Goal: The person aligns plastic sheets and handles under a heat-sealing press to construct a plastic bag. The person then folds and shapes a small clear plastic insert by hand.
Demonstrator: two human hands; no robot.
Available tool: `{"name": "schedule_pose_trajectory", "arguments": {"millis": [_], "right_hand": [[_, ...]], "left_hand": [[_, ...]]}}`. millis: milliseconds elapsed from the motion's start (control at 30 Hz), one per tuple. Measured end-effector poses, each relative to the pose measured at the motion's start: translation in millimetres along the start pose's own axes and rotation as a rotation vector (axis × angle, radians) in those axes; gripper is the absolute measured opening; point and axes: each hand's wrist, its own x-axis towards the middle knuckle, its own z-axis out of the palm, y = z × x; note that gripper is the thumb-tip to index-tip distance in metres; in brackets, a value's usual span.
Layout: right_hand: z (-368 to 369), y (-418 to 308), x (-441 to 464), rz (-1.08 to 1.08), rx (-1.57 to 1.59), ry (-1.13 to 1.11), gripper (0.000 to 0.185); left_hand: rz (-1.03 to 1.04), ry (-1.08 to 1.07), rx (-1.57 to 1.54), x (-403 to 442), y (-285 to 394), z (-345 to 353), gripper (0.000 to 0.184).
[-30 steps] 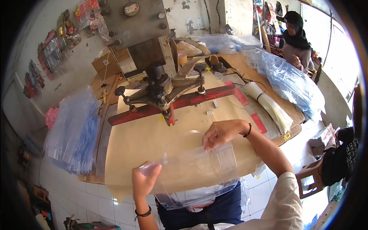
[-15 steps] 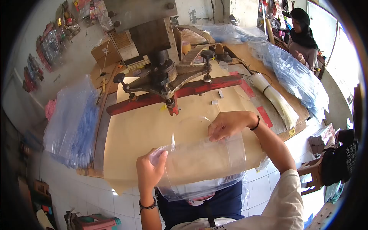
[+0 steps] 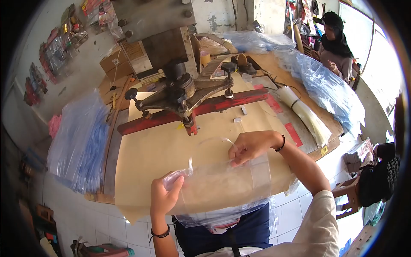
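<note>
A clear plastic sheet (image 3: 222, 184), folded or bag-like, lies across the front of the tan paper (image 3: 145, 162), its lower part hanging over the table edge. My left hand (image 3: 165, 195) is closed on its left edge, the thumb on top of bunched plastic. At the sheet's far edge, my right hand (image 3: 252, 147) has its fingers pinched on a narrow clear strip (image 3: 218, 138) that arcs up to the left. A short upright end of clear strip (image 3: 190, 165) shows near my left hand. Above the paper, the press's red bar (image 3: 154, 122) is apart from both hands.
Stacked clear plastic (image 3: 79, 141) hangs over the table's left side. At right lie a tied bundle of pale strips (image 3: 306, 115) and a heap of bluish plastic (image 3: 325, 85). Two small metal pieces (image 3: 237, 120) rest on the paper. Another person (image 3: 336, 47) stands at the back right.
My right hand has lowered slightly and shifted a little left along the sheet's far edge. Both hands keep their hold; the whole view has shifted slightly.
</note>
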Motion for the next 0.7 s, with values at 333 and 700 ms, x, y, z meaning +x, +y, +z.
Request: {"name": "schedule_pose_trajectory", "arguments": {"millis": [333,700], "right_hand": [[6,5,4,-0.040,0.092,0.058,0.026],[2,10,3,-0.014,0.016,-0.031,0.029]], "left_hand": [[-0.021,0.006,0.106,8,3,3,0.017],[-0.058,-0.023,-0.002,5,10,2,0.020]]}}
